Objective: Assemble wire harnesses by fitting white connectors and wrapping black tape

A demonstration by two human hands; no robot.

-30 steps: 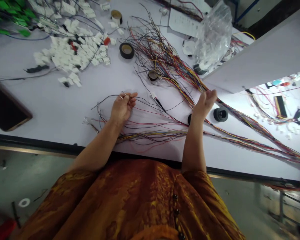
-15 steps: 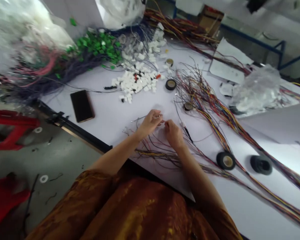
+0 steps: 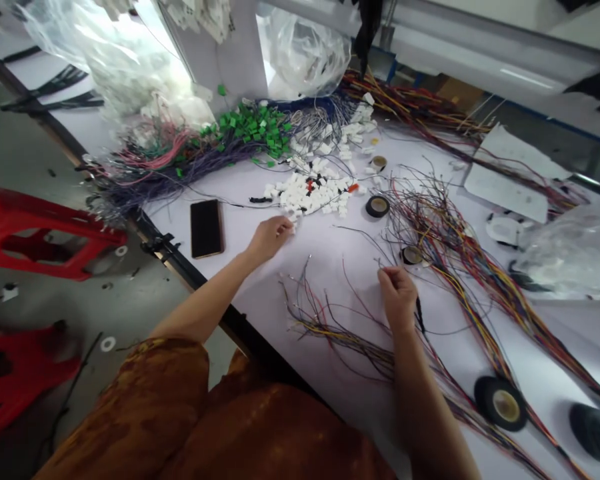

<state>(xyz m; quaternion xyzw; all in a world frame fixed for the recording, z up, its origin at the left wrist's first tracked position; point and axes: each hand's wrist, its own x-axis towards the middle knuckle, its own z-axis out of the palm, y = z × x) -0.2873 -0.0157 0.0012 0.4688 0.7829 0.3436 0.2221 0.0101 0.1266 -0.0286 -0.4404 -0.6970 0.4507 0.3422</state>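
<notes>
My left hand (image 3: pixel 269 240) is at the near edge of a pile of small white plastic connectors (image 3: pixel 303 193), its thumb and fingers pinched on one white connector (image 3: pixel 293 227). To the right, my right hand (image 3: pixel 399 293) is closed over the table, with thin wire ends (image 3: pixel 379 261) poking out past its fingertips. How many wires it grips is hidden. Between and below the hands lies a wire bundle (image 3: pixel 340 337) with loose, fanned-out ends. A thin dark wire (image 3: pixel 359 231) stretches across the table just above my right hand.
A black phone (image 3: pixel 207 229) lies left of my left hand. Green connectors (image 3: pixel 260 130) on purple wires are heaped behind. Rolls of black tape (image 3: pixel 377 206) and a long multicoloured wire harness (image 3: pixel 480 267) occupy the right side. Red stools (image 3: pixel 45 230) stand beyond the table's left edge.
The hands, together earlier, have parted. My left hand has moved toward the white connectors and now pinches one; my right hand has drawn away to the right. The camera view has shifted.
</notes>
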